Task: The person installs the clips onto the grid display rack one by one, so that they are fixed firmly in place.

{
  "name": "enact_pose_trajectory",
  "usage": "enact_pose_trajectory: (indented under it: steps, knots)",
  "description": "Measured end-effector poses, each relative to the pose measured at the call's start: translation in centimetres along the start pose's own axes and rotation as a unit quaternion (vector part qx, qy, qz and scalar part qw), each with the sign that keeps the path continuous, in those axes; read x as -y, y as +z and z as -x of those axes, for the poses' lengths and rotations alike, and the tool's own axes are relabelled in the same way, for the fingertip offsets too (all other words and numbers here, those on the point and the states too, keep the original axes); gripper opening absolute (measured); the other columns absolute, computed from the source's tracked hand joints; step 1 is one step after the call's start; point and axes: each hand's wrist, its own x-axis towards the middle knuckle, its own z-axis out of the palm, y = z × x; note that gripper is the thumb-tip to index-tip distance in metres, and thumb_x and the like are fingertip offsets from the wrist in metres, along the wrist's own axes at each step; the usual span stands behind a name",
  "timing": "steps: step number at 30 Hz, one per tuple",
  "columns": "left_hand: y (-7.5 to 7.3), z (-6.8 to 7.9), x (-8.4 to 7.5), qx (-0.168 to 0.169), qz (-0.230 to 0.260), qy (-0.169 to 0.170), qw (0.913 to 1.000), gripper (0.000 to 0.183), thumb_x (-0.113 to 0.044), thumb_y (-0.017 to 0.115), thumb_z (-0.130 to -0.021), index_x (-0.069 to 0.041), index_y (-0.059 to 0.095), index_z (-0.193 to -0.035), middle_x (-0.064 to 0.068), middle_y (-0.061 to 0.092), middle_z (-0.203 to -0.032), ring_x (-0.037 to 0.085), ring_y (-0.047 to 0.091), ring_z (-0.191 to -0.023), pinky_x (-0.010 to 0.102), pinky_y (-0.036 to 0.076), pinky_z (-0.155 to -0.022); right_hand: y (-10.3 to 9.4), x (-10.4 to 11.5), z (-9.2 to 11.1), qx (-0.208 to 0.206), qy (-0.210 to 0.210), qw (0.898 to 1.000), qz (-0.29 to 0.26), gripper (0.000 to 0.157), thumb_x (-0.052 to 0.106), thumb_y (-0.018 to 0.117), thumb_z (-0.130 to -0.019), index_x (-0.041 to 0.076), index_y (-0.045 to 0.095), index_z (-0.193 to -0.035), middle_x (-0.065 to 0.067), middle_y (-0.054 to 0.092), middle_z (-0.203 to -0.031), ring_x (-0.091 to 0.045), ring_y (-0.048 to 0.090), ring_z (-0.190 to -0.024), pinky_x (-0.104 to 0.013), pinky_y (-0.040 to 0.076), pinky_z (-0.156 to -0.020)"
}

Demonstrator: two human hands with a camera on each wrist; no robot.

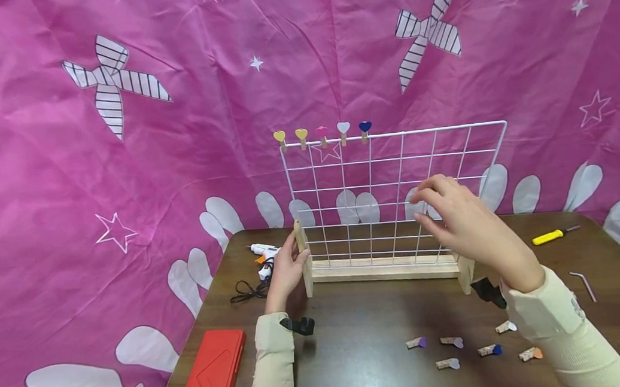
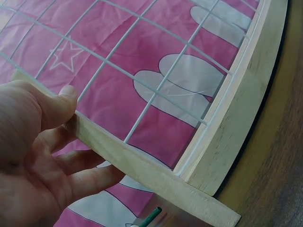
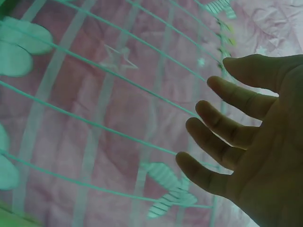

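Note:
A white wire grid (image 1: 375, 204) stands upright in a pale wooden base (image 1: 385, 270). My left hand (image 1: 287, 271) grips the left wooden upright (image 1: 306, 264); in the left wrist view the thumb lies on one side and fingers on the other. In front of the grid's right half hovers my right hand (image 1: 459, 222), fingers spread and slightly bent, holding nothing. Along the grid's top wire sit heart clothespins: two yellow (image 1: 279, 137), one pink (image 1: 322, 134), one white (image 1: 343, 130) and one dark blue (image 1: 365, 129), grouped toward the left.
Several more heart clothespins, including a purple one (image 1: 417, 343) and an orange one (image 1: 530, 354), lie on the brown table (image 1: 352, 334). A white glue gun (image 1: 264, 250) with black cord and a red case (image 1: 211, 373) are at left. A yellow screwdriver (image 1: 547, 237) lies at right.

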Motion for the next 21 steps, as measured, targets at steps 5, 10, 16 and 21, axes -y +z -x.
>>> enact_pose_trajectory:
  steps: [5,10,16,21]
  knots:
    - [0.0,0.0,0.0,0.001,0.018,0.007,0.9998,0.057,0.0,0.055,-0.09,-0.001,0.031,-0.142,0.026,0.046,-0.131,0.033,0.051,-0.115,0.04,0.045,-0.094,2.1,0.7,3.3,0.013,-0.008,1.0,-0.018,0.021,0.011,0.068,-0.078,0.007,0.063,-0.097,-0.003,0.054,-0.098,-0.017,0.051,-0.083,-0.035,0.045,-0.066]
    - [0.0,0.0,-0.1,0.001,0.008,-0.006,0.9999,0.057,-0.002,0.055,-0.091,-0.003,0.031,-0.143,0.024,0.046,-0.132,0.03,0.05,-0.117,0.038,0.045,-0.094,3.8,1.4,6.2,0.026,0.009,0.999,-0.034,0.02,0.011,0.069,-0.078,0.01,0.062,-0.097,0.0,0.055,-0.101,-0.017,0.051,-0.094,-0.039,0.046,-0.075]
    - [0.0,-0.1,0.0,0.003,0.006,-0.009,0.9999,0.057,-0.002,0.055,-0.091,-0.003,0.031,-0.143,0.024,0.046,-0.132,0.03,0.051,-0.116,0.037,0.046,-0.093,5.7,1.9,9.3,0.051,0.044,0.997,-0.046,0.02,0.013,0.069,-0.079,0.014,0.061,-0.098,0.003,0.054,-0.104,-0.013,0.05,-0.097,-0.037,0.047,-0.076]
    - [0.0,-0.1,0.0,0.002,0.0,-0.011,0.9999,0.058,-0.002,0.056,-0.091,-0.005,0.032,-0.143,0.022,0.047,-0.133,0.029,0.051,-0.116,0.037,0.046,-0.094,7.6,2.3,11.5,0.09,0.07,0.992,-0.054,0.019,0.015,0.071,-0.079,0.016,0.062,-0.095,0.006,0.053,-0.1,-0.008,0.051,-0.09,-0.033,0.049,-0.068]
